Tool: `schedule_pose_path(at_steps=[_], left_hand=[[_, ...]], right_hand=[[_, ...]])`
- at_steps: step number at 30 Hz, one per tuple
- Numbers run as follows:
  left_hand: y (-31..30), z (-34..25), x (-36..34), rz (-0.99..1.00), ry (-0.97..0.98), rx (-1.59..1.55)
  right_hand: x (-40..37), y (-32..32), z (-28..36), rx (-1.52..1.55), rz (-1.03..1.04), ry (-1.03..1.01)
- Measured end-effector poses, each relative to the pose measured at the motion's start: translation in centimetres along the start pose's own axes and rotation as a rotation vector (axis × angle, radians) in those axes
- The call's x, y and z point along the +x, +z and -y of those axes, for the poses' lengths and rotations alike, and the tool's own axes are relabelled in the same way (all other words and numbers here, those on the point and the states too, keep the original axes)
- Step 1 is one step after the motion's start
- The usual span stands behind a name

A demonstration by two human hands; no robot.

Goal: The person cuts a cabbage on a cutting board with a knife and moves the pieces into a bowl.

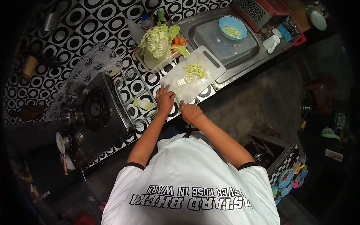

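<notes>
Overlapping tiles (pixel 80 22) and steel sink (pixel 240 74) — white board (pixel 171 77).

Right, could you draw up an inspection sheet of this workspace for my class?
Surface: black-and-white tiled counter, metal sink.
Job's things: chopped leaves on a white cutting board.
Clutter: cabbage and carrots in a tray beyond the board; glass dish holding a pale leaf piece.
Hands: left hand at the board's near end; right hand beside it, fingers curled, anything gripped unclear.
Cables: nothing seen.
Surroundings: stove left; blue bowl of chopped pieces at the sink.
</notes>
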State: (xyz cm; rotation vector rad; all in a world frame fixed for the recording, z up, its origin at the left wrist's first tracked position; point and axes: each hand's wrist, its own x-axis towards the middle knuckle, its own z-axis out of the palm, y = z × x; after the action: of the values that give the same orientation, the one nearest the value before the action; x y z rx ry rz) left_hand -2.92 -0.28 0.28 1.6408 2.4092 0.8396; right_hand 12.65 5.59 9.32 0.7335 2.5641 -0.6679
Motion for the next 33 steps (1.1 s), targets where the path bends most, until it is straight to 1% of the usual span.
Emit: schedule_pose_path(at_steps=[3,5,6,11,15,20,23,27,33], left_hand=[[0.0,0.0,0.1,0.031,-0.036,-0.036],[-0.2,-0.2,0.1,0.039,-0.048,-0.063],[-0.2,-0.2,0.1,0.038,-0.052,-0.062],[-0.2,-0.2,0.1,0.038,-0.053,-0.063],[-0.3,-0.3,0.1,0.035,-0.064,-0.071],[-0.5,-0.6,0.2,0.04,-0.078,-0.088],[-0.5,-0.6,0.1,0.046,-0.09,-0.089],[-0.7,-0.7,0.2,0.04,-0.088,-0.114],[-0.8,-0.9,0.4,0.02,-0.091,-0.12]], right_hand=[[-0.1,-0.3,-0.1,0.006,0.047,0.01],[-0.3,0.6,-0.7,-0.076,-0.029,-0.06],[-0.3,0.8,-0.7,-0.076,-0.027,-0.063],[-0.4,2.1,-0.6,0.006,-0.041,-0.036],[-0.4,2.7,-0.8,0.035,-0.007,-0.024],[-0.7,4.5,-2.0,0.128,-0.08,-0.032],[-0.8,5.8,-2.3,0.085,-0.137,-0.056],[-0.5,6.5,-2.6,0.095,-0.132,-0.04],[1.0,7.0,-3.2,0.112,-0.175,-0.088]])
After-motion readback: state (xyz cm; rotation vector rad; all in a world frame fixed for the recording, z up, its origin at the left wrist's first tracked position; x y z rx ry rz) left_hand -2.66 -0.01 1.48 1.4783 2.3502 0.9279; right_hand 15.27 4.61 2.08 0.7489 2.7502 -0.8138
